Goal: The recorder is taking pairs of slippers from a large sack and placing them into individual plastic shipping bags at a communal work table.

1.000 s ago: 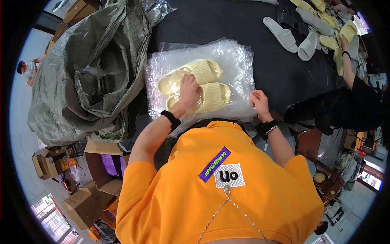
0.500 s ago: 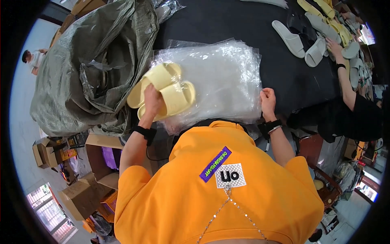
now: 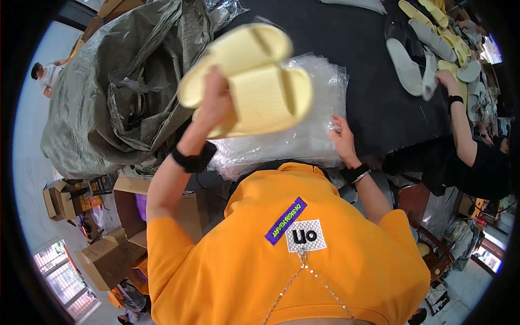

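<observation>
A pair of pale yellow slide slippers is gripped in my left hand, lifted above the stack. The slippers lie side by side with their straps upward, slightly blurred. Under them is a stack of clear plastic bags, partly hidden by the slippers. At the stack's right edge, my right hand has its fingers curled in a pinch on the top bag's plastic.
A large grey-green woven sack gapes at the left. More slippers lie at the far right of the black table, where another person's hand touches some. Cardboard boxes stand at lower left.
My left hand has raised the yellow slippers up off the bags and slightly rightward. My right hand has shifted a little left over the stack. The other person has moved the pale slippers.
</observation>
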Available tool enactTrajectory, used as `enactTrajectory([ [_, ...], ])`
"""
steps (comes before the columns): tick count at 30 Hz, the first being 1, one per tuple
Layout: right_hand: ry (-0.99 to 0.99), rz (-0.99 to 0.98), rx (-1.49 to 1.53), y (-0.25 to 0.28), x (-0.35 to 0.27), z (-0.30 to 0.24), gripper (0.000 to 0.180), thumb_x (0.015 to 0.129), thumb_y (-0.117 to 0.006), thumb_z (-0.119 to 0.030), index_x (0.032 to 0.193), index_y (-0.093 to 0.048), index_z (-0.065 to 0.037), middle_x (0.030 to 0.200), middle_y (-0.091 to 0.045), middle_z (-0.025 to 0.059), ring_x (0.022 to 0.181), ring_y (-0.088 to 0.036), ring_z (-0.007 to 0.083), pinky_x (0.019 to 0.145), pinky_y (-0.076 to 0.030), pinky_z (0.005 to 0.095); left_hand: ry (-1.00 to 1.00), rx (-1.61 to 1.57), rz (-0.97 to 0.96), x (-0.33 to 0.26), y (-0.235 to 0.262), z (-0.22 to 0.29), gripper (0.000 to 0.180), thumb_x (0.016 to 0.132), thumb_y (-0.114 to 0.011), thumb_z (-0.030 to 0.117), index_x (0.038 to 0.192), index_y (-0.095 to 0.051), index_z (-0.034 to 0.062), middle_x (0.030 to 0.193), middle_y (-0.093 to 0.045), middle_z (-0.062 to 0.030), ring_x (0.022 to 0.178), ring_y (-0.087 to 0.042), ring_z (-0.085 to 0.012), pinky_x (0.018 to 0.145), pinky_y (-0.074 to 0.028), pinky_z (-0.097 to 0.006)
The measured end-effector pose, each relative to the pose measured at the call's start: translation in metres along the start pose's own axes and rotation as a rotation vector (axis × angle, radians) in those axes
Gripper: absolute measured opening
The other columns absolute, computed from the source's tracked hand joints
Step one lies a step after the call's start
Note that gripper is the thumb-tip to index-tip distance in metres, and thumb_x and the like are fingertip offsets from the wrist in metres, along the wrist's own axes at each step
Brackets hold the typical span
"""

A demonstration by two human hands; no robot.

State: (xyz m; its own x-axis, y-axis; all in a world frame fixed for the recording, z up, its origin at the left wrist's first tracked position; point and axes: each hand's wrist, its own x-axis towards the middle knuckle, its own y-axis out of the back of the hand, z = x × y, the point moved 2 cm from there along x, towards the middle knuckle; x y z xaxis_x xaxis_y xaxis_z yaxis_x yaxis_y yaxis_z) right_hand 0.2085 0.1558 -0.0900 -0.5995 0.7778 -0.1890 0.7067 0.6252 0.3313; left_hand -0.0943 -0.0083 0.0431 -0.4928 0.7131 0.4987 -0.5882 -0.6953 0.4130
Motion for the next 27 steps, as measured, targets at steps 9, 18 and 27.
enactTrajectory([
  [9, 0.067, 0.006, -0.142, -0.012, -0.005, 0.036, 0.016, 0.081, -0.053, -0.008, 0.094, -0.060, -0.001, 0.081, -0.061, 0.0083, 0.074, -0.057, 0.0144, 0.066, -0.044, 0.0266, -0.009, 0.334, -0.607, -0.016, -0.144, -0.057, 0.023, 0.071, -0.053, 0.013, 0.092, -0.055, 0.0048, 0.096, -0.055, -0.0127, 0.099, -0.048, -0.0309, 0.086, -0.036, -0.043],
  [18, 0.098, -0.063, -0.144, -0.008, -0.011, 0.006, 0.020, 0.079, -0.056, -0.010, 0.097, -0.059, -0.003, 0.089, -0.057, 0.0056, 0.071, -0.052, 0.0143, 0.065, -0.042, 0.0251, 0.193, 0.926, -0.158, 0.042, -0.074, -0.104, 0.028, 0.069, -0.060, 0.018, 0.092, -0.055, 0.0038, 0.099, -0.055, -0.0101, 0.102, -0.046, -0.0283, 0.083, -0.034, -0.044],
  [27, -0.156, -0.150, -0.055, -0.008, 0.006, 0.024, 0.029, 0.079, -0.055, -0.010, 0.106, -0.059, -0.003, 0.101, -0.061, 0.0077, 0.085, -0.056, 0.0152, 0.074, -0.044, 0.0268, -0.128, 0.538, -0.523, -0.033, -0.106, 0.009, 0.023, 0.064, -0.055, 0.011, 0.084, -0.053, 0.0012, 0.090, -0.052, -0.0152, 0.096, -0.047, -0.0314, 0.086, -0.035, -0.042],
])
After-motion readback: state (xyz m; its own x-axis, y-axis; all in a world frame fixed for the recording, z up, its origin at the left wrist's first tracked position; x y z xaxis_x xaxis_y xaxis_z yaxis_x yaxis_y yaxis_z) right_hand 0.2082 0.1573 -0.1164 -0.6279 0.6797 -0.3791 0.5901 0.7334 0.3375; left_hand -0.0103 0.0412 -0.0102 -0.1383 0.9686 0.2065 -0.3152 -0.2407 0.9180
